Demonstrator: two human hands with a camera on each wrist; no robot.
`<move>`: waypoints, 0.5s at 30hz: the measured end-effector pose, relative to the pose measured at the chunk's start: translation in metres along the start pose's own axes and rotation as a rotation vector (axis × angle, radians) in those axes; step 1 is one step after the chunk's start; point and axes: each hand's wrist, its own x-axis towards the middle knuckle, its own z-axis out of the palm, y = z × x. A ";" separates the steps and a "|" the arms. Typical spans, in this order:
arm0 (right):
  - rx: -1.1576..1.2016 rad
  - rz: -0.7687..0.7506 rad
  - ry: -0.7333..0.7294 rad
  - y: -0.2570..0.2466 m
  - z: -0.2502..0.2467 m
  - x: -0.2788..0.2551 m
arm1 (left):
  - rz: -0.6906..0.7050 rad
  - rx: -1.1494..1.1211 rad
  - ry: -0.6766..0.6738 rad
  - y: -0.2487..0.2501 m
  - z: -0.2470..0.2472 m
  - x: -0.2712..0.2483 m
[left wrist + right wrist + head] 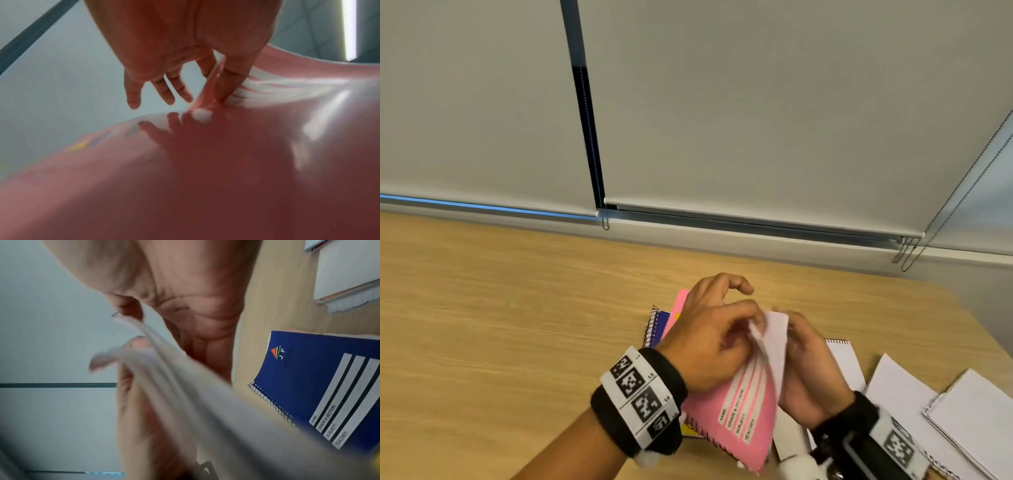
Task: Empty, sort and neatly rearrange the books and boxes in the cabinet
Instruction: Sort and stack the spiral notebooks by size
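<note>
A pink spiral notebook (739, 411) is held tilted above the wooden table (517, 308). My left hand (736, 329) pinches the far corner of its pink cover (205, 178) between thumb and forefinger; the other fingers (164, 92) spread free. My right hand (808, 363) grips its fanned, blurred white pages (164, 369), thumb on one side and fingers behind. A blue spiral notebook (329, 386) lies flat on the table below the hands, mostly hidden in the head view (659, 325), with another pink book (681, 301) against it.
White-covered spiral notebooks (962, 411) and a white pad (846, 363) lie on the table to the right. Closed roller blinds (756, 120) with bead chains (907, 250) hang behind the table's far edge. Bare wood stretches to the left.
</note>
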 end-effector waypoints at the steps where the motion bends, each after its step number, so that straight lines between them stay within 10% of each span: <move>1: 0.096 0.013 -0.042 0.001 -0.001 -0.003 | -0.014 0.063 -0.012 0.002 -0.002 0.000; 8: 0.084 -0.359 0.323 0.017 -0.002 0.010 | -0.381 0.225 0.188 -0.009 -0.022 -0.003; 15: 0.061 -0.416 0.442 0.050 -0.014 0.048 | -0.962 -0.816 0.123 -0.062 -0.006 -0.050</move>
